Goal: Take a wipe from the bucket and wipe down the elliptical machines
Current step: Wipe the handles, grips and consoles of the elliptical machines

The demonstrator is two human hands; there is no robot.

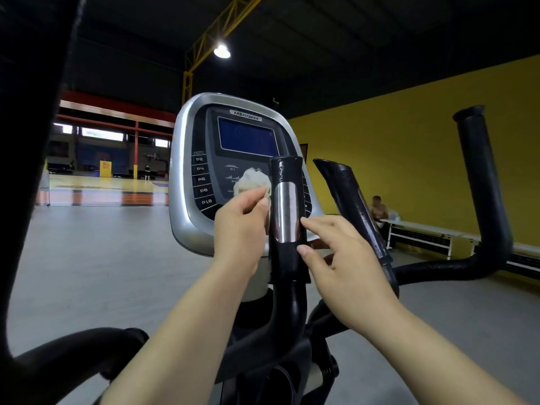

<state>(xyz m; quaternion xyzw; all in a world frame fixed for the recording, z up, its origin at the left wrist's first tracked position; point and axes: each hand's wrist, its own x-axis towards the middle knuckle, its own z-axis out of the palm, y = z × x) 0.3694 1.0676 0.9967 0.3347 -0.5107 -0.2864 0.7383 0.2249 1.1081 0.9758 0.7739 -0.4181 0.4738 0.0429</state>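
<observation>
A crumpled wipe (253,182) is pinched in the left grip (239,229) and held against the console (181,171) below its screen, bunched end pointing up. Just beside it, the upright handle (287,258), long axis vertical, is clasped by the right grip (344,258).

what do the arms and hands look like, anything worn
Both forearms are bare, with no sleeves in view. The left hand and right hand wear no gloves, rings, watch or bands. Visible nails are short and plain.
</observation>
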